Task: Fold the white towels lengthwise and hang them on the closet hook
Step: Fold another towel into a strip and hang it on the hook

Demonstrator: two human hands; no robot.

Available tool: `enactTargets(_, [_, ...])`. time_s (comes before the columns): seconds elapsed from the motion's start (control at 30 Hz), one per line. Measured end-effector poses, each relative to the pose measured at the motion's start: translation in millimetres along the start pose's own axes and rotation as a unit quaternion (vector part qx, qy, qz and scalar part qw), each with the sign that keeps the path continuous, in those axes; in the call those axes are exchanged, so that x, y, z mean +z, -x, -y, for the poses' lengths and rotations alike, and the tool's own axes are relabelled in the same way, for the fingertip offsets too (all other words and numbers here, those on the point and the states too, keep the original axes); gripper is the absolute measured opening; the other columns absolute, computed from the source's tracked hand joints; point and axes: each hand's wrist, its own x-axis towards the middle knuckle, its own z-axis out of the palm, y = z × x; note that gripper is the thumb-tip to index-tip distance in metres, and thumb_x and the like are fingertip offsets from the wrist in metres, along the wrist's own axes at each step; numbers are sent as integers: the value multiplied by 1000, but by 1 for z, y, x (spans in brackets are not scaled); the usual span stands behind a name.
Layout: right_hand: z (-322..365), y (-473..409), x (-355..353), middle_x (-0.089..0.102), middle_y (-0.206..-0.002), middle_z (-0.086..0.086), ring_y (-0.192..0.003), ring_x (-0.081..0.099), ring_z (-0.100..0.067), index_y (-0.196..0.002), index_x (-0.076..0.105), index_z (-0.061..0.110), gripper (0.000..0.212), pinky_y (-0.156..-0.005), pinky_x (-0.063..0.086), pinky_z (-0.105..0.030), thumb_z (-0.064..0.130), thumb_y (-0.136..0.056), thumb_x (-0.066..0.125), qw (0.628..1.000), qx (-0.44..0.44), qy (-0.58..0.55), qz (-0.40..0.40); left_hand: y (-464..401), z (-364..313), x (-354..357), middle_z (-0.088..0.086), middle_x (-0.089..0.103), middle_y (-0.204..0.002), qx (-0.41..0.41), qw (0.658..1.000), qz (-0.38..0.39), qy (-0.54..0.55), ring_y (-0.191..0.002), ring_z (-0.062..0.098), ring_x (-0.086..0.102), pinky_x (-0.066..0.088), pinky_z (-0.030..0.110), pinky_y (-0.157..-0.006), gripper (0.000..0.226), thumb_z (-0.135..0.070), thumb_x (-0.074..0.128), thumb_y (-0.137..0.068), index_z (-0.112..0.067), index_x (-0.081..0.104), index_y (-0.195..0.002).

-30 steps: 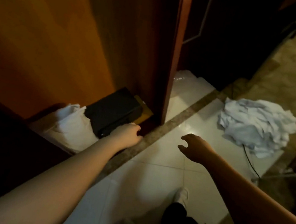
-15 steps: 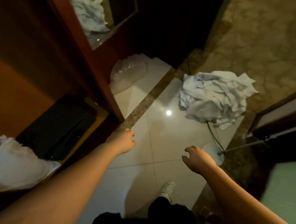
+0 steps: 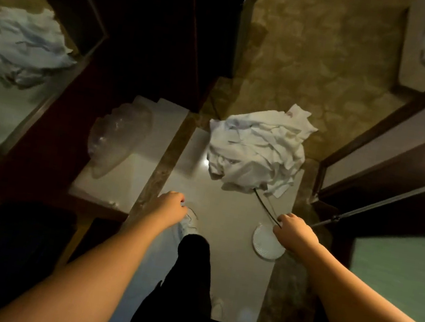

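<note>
A crumpled heap of white towels [image 3: 257,151] lies on the pale tiled floor ahead of me. My left hand [image 3: 170,207] hangs above the floor with its fingers loosely curled and holds nothing. My right hand [image 3: 292,230] reaches forward over a white paper plate [image 3: 266,246], fingers loosely curled, empty. Both hands are short of the towels. The closet hook is not in view.
A mirrored closet door [image 3: 11,67] on the left reflects the towel heap. A clear plastic bag [image 3: 117,140] lies on the tile beside the closet. A thin black cable [image 3: 265,205] runs from under the towels. My shoe [image 3: 190,221] and dark trouser leg are below.
My view has swung away from the closet interior toward the floor. The towel heap now lies straight ahead, and both hands have moved forward toward it.
</note>
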Motion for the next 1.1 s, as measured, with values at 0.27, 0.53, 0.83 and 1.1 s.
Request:
enactTargets(0.27, [6, -127, -68, 52, -140, -7, -125, 52, -28, -138, 54, 17, 46, -98, 45, -38, 32, -96, 47, 993, 91, -78, 24, -182, -55, -79, 8, 55, -138, 48, 995, 67, -54, -114, 30, 59, 48, 34, -89, 37, -28, 45, -100, -18, 58, -133])
enactTargets(0.53, [10, -253, -120, 53, -139, -7, -124, 51, -28, -136, 55, 16, 41, -95, 45, -36, 29, -99, 48, 988, 69, -137, 28, -335, -111, -130, 13, 62, -125, 65, 991, 88, -79, -108, 31, 60, 43, 30, -76, 29, -28, 49, -99, -15, 64, -119])
enactTargets(0.83, [-30, -453, -99, 55, -135, -15, -122, 53, -30, -132, 59, 9, 37, -98, 44, -33, 22, -97, 53, 980, 53, -181, 59, -495, -159, -58, 9, 66, -103, -10, 991, 130, 10, -89, 25, 61, 46, 32, -75, 21, -30, 52, -96, -16, 66, -105])
enactTargets(1.1, [-69, -622, -80, 45, -145, -18, -130, 44, -36, -139, 51, 5, 50, -105, 36, -40, 24, -95, 61, 981, 46, -171, -83, -644, -185, 26, 13, 63, -123, 3, 993, 119, 3, -107, 31, 60, 44, 31, -84, 32, -27, 55, -96, -9, 62, -122])
